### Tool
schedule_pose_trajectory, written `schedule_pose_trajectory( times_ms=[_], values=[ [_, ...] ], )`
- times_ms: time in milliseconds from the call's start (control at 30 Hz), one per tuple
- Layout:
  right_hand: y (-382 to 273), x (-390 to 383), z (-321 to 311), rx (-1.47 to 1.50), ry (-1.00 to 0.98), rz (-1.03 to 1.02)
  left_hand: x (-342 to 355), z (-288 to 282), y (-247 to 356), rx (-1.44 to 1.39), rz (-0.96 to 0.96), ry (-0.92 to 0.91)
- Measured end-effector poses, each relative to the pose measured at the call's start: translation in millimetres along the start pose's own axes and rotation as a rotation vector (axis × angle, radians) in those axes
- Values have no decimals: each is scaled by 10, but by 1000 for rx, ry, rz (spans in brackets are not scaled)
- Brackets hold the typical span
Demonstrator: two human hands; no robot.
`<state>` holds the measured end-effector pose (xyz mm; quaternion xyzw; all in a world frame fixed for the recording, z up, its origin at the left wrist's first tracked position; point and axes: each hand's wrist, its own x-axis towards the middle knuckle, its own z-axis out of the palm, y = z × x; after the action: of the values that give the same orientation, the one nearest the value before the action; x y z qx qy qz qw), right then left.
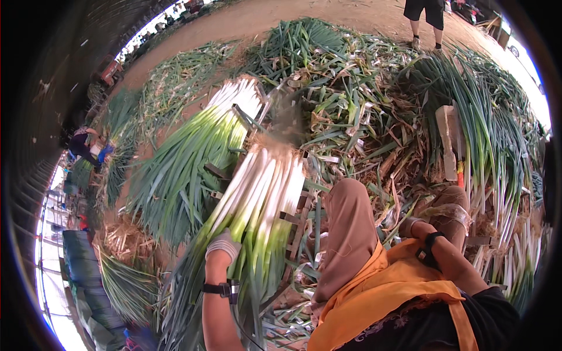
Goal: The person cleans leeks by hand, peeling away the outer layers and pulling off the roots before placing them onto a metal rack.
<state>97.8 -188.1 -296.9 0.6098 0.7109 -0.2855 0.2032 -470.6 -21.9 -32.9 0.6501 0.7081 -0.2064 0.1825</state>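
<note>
My left hand (223, 245), in a pale knitted glove, is curled on the left side of a pile of long green onions (257, 193). Their white stems and roots point away from me, and their green leaves trail toward me. My right hand (411, 227) rests low beside my right knee, partly covered, with its fingers hidden. Beyond the near pile, a second bundle of long green onions (205, 131) lies with roots at the far end. A dark rack (297, 225) shows along the right edge of the near pile.
Stripped leaves (351, 111) are heaped ahead. More long green onions (492, 152) lie at the right, beside a pale board (447, 140). One person (424, 17) stands at the far right; another (85, 146) bends at the far left. Loose green onions (126, 281) lie at the near left.
</note>
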Motion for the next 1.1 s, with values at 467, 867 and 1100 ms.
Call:
schedule_pose_trajectory(
  times_ms=[467,867,1100],
  values=[
    [-682,-74,-809,-201,-277,-122,-56,-313,435,-21,91,1],
    [-607,135,-593,-164,-271,-98,183,-385,58,-124,-2,-32],
    [-771,81,-902,-194,-434,-30,846,-299,-375,-37,-81,-8]
  ],
)
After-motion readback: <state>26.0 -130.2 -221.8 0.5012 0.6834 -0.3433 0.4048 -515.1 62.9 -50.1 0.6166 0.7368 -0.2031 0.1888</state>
